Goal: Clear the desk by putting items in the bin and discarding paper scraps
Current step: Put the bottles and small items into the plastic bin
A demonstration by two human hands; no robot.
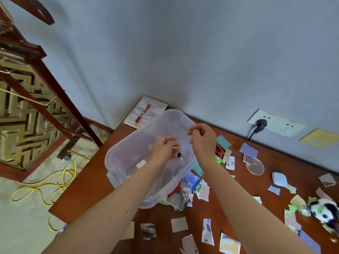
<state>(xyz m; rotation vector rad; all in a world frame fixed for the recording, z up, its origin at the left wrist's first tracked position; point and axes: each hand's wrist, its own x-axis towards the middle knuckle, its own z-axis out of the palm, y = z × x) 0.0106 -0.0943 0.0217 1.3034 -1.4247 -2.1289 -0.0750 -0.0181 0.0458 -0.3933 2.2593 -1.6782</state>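
While the clear bin sits mid-frame on the desk, its near corner over a scrap heap, the left hand and right hand above it each pinch a small thing I can't identify. Best released low inside, before gathering the paper scraps lower right.

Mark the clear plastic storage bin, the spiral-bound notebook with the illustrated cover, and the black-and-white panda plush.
clear plastic storage bin (126, 154): head view, bare plastic on its left side.
spiral-bound notebook (146, 111): head view, middle of the illustrated cover.
black-and-white panda plush (325, 210): head view, its body.
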